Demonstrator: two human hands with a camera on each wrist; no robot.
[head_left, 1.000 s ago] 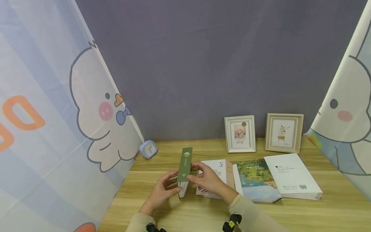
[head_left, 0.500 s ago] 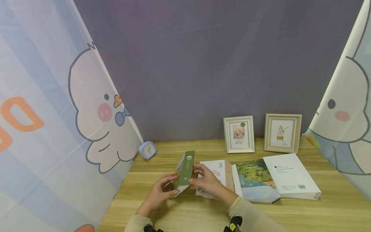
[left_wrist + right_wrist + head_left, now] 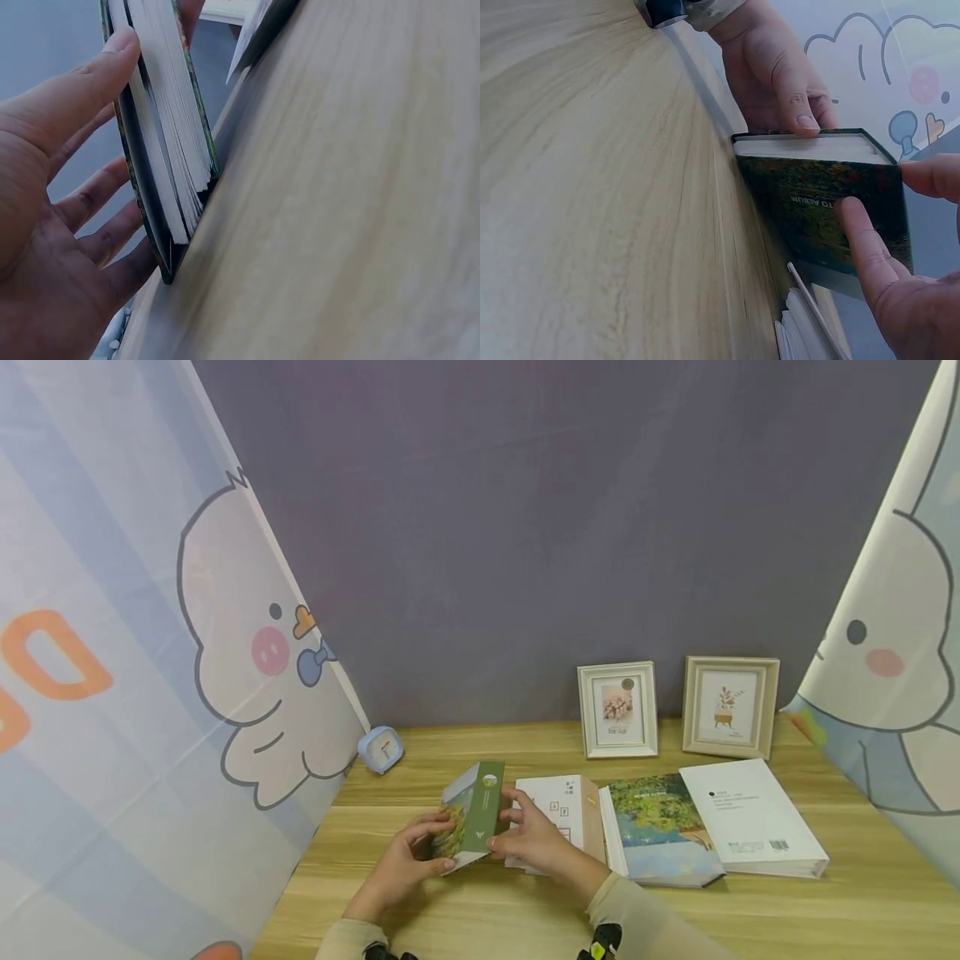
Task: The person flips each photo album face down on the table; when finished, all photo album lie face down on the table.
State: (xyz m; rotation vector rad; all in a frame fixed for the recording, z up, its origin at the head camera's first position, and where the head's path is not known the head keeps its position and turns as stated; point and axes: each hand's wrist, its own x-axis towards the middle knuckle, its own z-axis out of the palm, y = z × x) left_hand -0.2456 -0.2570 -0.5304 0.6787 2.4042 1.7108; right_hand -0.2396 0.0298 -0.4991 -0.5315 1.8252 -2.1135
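Both hands hold a small photo album (image 3: 482,810) with a green spine and a painted landscape cover, tilted so that its spine faces up and right. My left hand (image 3: 393,868) grips the left cover, with the thumb at the page edge (image 3: 169,97) and fingers behind the cover. On the other side, my right hand (image 3: 543,839) pinches the spine side, fingers lying on the dark cover with "TO ALBUM" lettering (image 3: 817,202). The album's lower edge is right at the wooden tabletop. Close to the right hand lies a white book (image 3: 547,793) with a beige spine.
Farther right lie a thick book with a painted tree cover (image 3: 663,827) and a white book with a barcode (image 3: 753,810). Two picture frames (image 3: 617,714) (image 3: 730,707) stand at the back right. A blue clock (image 3: 381,749) sits at the back left, by the printed curtain (image 3: 292,718).
The album has tipped over to the left, from nearly upright to leaning, so its landscape cover now shows. The left hand has shifted slightly left and down with it; the right hand keeps its hold.
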